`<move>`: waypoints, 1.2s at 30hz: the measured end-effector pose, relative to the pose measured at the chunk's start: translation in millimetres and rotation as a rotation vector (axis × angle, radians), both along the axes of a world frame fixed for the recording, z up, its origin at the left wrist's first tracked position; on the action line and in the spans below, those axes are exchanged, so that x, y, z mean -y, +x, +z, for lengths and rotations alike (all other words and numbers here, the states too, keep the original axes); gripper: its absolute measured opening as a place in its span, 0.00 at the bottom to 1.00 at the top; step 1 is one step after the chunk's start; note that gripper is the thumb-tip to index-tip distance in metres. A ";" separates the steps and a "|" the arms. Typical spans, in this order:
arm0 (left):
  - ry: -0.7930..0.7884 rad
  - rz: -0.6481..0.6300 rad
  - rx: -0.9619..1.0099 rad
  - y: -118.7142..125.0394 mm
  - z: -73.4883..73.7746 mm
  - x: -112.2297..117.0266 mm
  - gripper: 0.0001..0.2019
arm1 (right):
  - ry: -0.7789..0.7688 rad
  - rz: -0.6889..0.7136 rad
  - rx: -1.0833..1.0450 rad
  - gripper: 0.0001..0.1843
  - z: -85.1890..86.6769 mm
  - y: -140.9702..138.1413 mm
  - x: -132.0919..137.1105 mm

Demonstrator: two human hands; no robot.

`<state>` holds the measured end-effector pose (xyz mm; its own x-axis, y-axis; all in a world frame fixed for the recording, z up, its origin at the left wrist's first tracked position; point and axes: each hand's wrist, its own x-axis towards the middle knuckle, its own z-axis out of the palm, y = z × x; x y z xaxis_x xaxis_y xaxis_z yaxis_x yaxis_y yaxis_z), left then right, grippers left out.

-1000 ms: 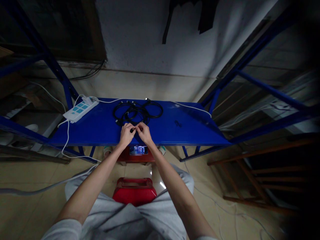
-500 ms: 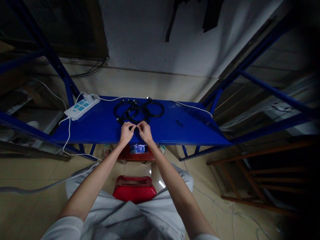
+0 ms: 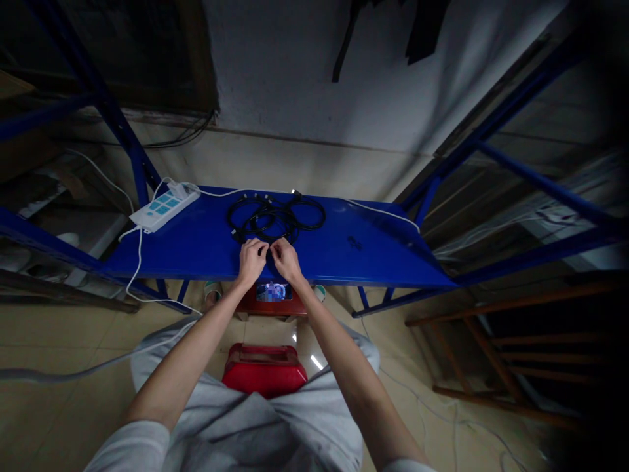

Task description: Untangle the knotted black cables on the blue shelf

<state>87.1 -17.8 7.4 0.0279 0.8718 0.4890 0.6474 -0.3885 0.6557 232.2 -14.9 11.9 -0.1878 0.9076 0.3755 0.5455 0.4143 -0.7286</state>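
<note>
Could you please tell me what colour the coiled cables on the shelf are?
The coiled cables are black, as the head view shows.

looks like a bare back storeroom or rough little workshop to me, not a finished living room. you've got a blue steel shelving rack (image 3: 373, 262), a scuffed plaster wall (image 3: 295, 85), a dim tiled floor (image 3: 63, 341) with white cords across it, a wooden chair (image 3: 491, 360), plus a power strip (image 3: 164, 211) beside black cables (image 3: 275, 219).
</note>
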 end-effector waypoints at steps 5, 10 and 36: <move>0.022 -0.017 -0.065 2.3 4.0 3.1 0.07 | 0.017 -0.022 0.003 0.08 -0.3 -0.4 0.2; -0.020 -0.042 -0.014 -0.1 3.4 -0.4 0.08 | 0.007 -0.013 0.001 0.08 -0.4 -0.4 -1.3; -0.044 -0.016 0.104 -1.2 1.7 -3.2 0.03 | -0.008 -0.011 -0.064 0.09 -5.0 0.4 -5.3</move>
<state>85.9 -14.6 9.0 -0.0070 0.8923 0.4515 0.5695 -0.3675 0.7353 232.6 -9.7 6.9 -0.1533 0.9124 0.3795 0.5023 0.4027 -0.7652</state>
